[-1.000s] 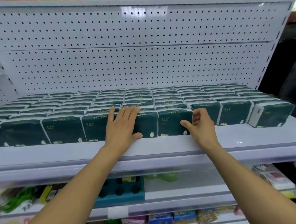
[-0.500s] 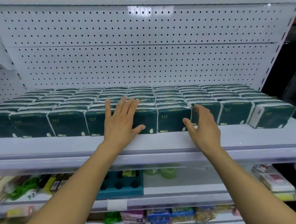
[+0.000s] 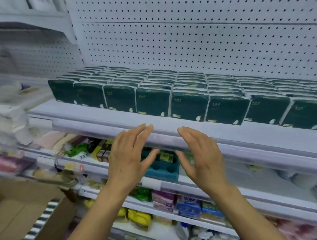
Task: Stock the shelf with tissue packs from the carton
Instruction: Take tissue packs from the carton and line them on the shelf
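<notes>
Eight packs (image 3: 188, 104) front the shelf (image 3: 100, 114) in the one head view, dark green and upright, side by side, the right one cut by the frame edge. Behind each runs a file of more packs back to the pegboard (image 3: 192, 40); the blur hides how many stand in each file.

Two hands hang in front of the shelf lip, clear of the packs and holding nothing. On the left hand (image 3: 129, 154) the fingers (image 3: 144, 132) are straight and close together, thumb out to the side. On the right hand (image 3: 203, 157) the fingers (image 3: 187, 133) are likewise straight and nearly together, thumb apart. Palms face each other, with a gap between.

Two lower shelves show under the hands. One teal tray (image 3: 163, 168) with round holes sits on the nearer one, between the hands. One carton (image 3: 16, 204) lies at lower left, brown and open, its inside out of view.
</notes>
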